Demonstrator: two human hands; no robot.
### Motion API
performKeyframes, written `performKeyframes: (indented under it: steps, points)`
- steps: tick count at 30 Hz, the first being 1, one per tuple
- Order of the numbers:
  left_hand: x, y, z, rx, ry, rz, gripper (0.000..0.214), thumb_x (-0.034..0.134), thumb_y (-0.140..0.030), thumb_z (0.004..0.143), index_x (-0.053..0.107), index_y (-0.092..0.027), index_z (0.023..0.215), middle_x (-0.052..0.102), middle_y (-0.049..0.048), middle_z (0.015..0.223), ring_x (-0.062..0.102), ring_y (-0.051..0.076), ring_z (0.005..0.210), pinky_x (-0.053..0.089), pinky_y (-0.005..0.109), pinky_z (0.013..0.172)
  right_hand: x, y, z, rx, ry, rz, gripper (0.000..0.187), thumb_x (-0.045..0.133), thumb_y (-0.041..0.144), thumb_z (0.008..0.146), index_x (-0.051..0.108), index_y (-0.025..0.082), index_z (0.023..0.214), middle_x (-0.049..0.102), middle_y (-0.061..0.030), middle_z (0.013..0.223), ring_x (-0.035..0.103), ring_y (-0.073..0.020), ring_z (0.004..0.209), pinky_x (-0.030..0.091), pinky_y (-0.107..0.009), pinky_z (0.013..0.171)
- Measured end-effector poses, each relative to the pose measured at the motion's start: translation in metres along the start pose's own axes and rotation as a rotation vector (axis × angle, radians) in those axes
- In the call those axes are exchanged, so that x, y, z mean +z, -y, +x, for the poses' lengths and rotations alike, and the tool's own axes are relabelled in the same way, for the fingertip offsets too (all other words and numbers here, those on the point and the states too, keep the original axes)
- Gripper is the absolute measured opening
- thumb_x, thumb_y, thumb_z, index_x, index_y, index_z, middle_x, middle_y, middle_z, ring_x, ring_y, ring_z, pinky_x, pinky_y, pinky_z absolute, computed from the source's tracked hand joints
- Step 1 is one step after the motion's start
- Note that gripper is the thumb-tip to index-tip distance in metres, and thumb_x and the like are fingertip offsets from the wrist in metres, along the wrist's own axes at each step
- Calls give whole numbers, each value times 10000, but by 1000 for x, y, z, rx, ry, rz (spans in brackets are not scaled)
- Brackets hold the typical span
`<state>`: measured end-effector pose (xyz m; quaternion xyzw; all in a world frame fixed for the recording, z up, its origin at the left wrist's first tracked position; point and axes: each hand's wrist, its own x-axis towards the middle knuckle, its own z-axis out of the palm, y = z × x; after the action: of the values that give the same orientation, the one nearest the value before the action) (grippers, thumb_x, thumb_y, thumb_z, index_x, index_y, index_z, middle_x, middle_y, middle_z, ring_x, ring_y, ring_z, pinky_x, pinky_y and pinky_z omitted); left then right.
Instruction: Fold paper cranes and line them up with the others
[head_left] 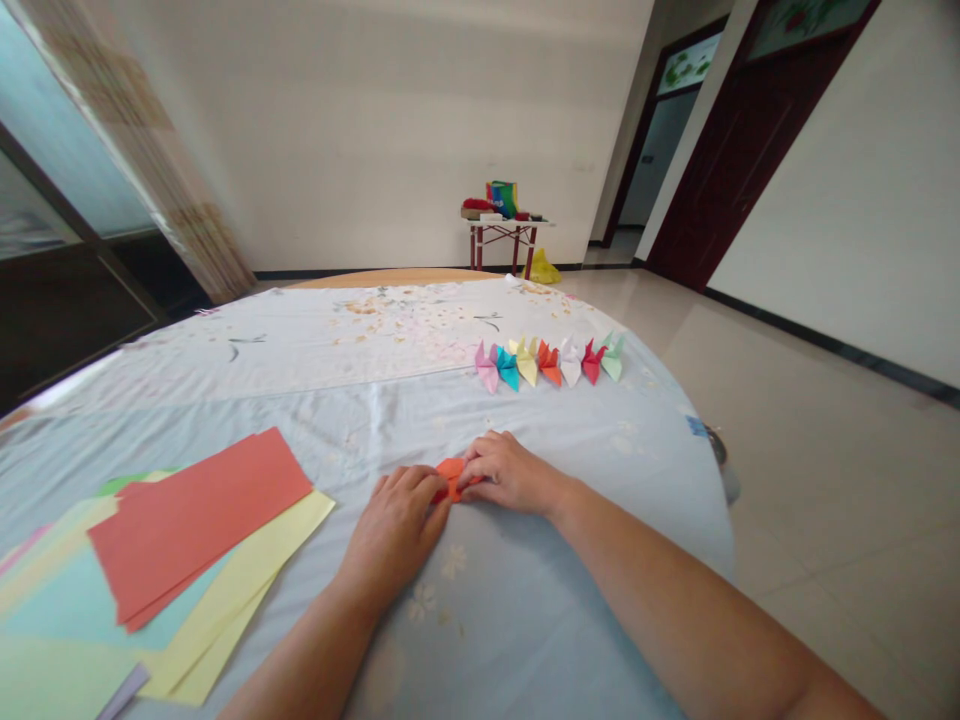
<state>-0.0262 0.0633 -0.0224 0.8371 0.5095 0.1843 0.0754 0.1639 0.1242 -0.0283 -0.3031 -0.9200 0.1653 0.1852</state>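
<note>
A small piece of folded orange paper (452,474) lies on the light blue tablecloth (540,590), between my two hands. My left hand (405,515) presses on its left side, fingers curled down over the edge. From the right, my right hand (510,474) pinches the paper's other side between thumb and fingers. Both hands partly cover the paper, so its full shape is hidden. Beyond them stands a row of several folded paper cranes (550,363) in pink, blue, yellow, orange, white, red and green.
Loose sheets of red paper (202,525) lie over yellow sheets (232,610) and other pastel sheets at the left. The round table's right edge curves past my right arm. Behind it, a small side table (502,224) holds a colourful bag (502,198) by the wall.
</note>
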Motion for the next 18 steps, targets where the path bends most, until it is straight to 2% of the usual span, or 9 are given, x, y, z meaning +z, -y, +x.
performKeyframes:
  steps: [9,18]
  points:
    - [7,13,2,-73,-21,-177,247,435,-328,830,659,-226,813,593,52,954,545,196,891,423,361,821,5,2,3,108,-24,-46,212,545,377,824,666,206,797,579,-32,819,455,-163,847,296,-304,762]
    - [13,7,6,-254,-78,-221,251,479,-353,795,657,-212,691,585,43,911,549,196,866,428,341,800,17,1,5,235,-78,-15,205,599,381,770,621,190,698,554,-8,737,451,-158,808,277,-289,717]
